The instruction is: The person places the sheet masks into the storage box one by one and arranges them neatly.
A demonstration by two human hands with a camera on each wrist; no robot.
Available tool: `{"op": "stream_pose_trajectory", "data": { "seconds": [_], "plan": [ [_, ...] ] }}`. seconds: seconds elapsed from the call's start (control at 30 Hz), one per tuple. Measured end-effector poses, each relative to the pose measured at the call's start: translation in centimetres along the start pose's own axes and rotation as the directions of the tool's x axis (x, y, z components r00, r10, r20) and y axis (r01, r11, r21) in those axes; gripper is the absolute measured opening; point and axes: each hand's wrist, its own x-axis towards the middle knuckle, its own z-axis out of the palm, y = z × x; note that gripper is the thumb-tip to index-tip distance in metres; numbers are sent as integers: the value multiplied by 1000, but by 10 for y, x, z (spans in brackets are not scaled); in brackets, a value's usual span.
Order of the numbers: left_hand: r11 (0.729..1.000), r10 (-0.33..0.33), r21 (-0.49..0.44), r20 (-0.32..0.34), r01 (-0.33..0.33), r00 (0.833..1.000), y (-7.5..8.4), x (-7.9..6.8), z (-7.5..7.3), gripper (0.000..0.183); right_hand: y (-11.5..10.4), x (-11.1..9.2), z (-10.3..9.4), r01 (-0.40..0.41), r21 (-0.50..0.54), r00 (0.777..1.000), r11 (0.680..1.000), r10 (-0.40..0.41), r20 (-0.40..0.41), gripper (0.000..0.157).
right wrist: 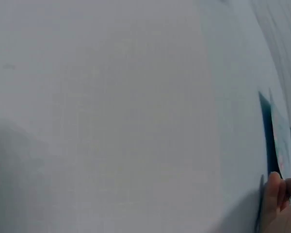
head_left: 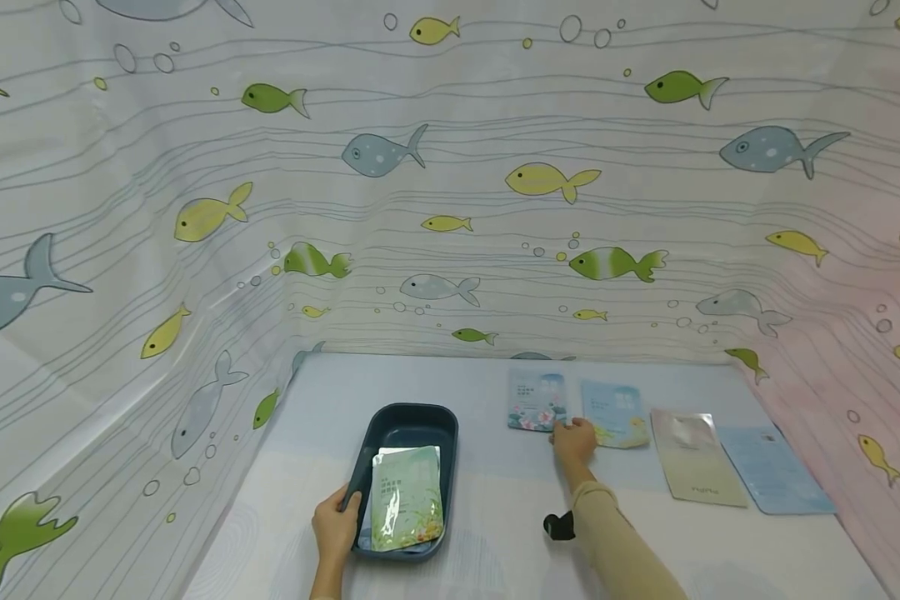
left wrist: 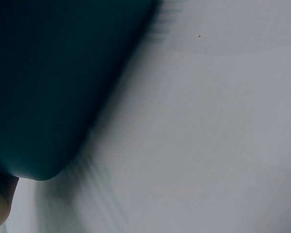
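Note:
My left hand (head_left: 335, 527) grips the left rim of a dark blue rectangular tray (head_left: 408, 435), its thumb over the edge. A green floral sheet mask packet (head_left: 407, 496) lies on top in the tray, over others mostly hidden. In the left wrist view the tray's outer wall (left wrist: 53, 87) fills the upper left. My right hand (head_left: 574, 442) pinches the lower right corner of a pale sheet mask packet with pink flowers (head_left: 537, 400). The right wrist view shows that packet (right wrist: 281, 141) tilted, its edge raised over a dark shadow, between thumb and fingers.
A light blue and yellow packet (head_left: 615, 412) lies just right of my right hand. Farther right are a beige packet (head_left: 696, 458) and a blue packet (head_left: 778, 469). A black object (head_left: 559, 526) sits at the right wrist. Fish-patterned curtain (head_left: 495, 242) surrounds the table's back and sides.

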Motion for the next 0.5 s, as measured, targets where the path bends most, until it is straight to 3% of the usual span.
{"op": "stream_pose_trajectory", "data": {
  "seconds": [0.2,0.37,0.5],
  "plan": [
    [1000,6,3,-6,-6,1000,-1,0,0,30,-9,-4,-6,-141,98,973,985,120,195,42],
    [1000,3,-2,-5,-3,1000,-1,0,0,29,-11,-10,-12,-152,-15,969,988,152,194,39],
    [1000,5,-8,-3,-5,1000,-1,0,1,30,-11,-15,-18,-178,39,959,983,165,229,41]
  ]
}}
